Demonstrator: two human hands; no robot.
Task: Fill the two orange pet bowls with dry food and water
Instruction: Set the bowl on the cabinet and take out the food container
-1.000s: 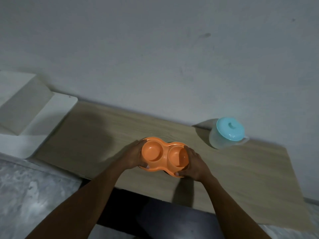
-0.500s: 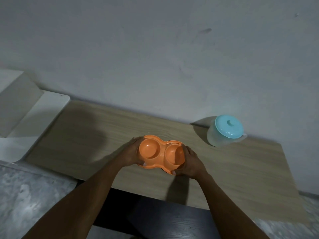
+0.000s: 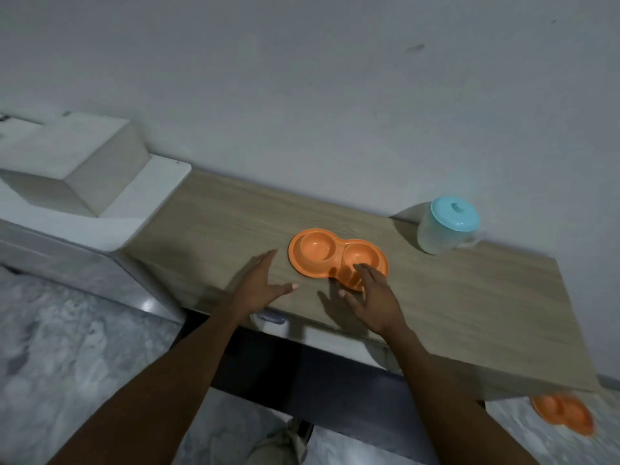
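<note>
The double bowl (image 3: 337, 258) sits mid-table (image 3: 469, 307), both cups empty. Right hand (image 3: 374, 298), fingers spread, hovers at its 5 o'clock edge; left hand (image 3: 260, 285), spread, lies apart at 8 o'clock. A jug (image 3: 446, 226) stands at 2 o'clock.

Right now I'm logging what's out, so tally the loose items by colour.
Orange: 2, the double bowl on the wooden table and another double bowl on the floor.
Clear with blue lid: 1, the jug.
Total: 3
</note>
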